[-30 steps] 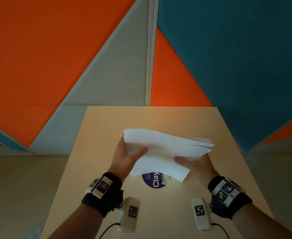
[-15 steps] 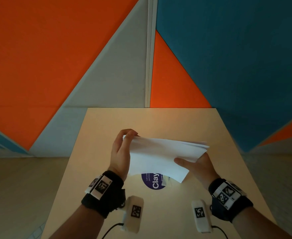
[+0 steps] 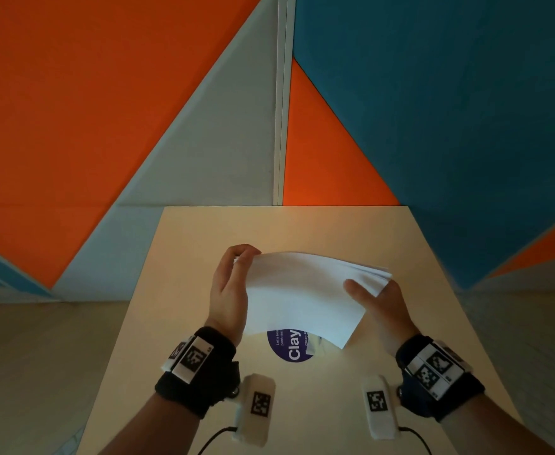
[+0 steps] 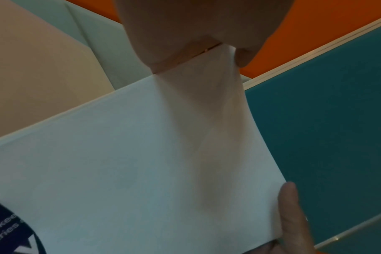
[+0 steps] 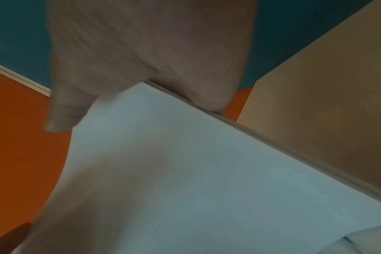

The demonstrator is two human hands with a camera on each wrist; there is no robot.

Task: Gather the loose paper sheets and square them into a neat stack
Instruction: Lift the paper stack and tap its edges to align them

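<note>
A bundle of white paper sheets [image 3: 305,297] is held up off the table between both hands, bowed upward in the middle. My left hand [image 3: 233,284] stands at the bundle's left edge, its fingers curled over the far left corner. My right hand [image 3: 373,298] grips the right end, thumb on top and fingers underneath. At the right end the sheet edges fan out slightly. The left wrist view shows the paper sheets [image 4: 141,163] from close by, pinched at the top, with the right hand's thumb at the lower right. In the right wrist view the paper sheets [image 5: 185,180] fill the frame.
The light wooden table [image 3: 286,231] ends against orange, grey and teal wall panels [image 3: 105,110]. A round purple sticker [image 3: 291,348] lies on the table under the bundle's near edge. Floor shows on both sides of the table.
The left hand left its thumb-on-top grip and moved up to curl over the far left corner. The fanned sheets have drawn closer together and the bundle now bows upward.
</note>
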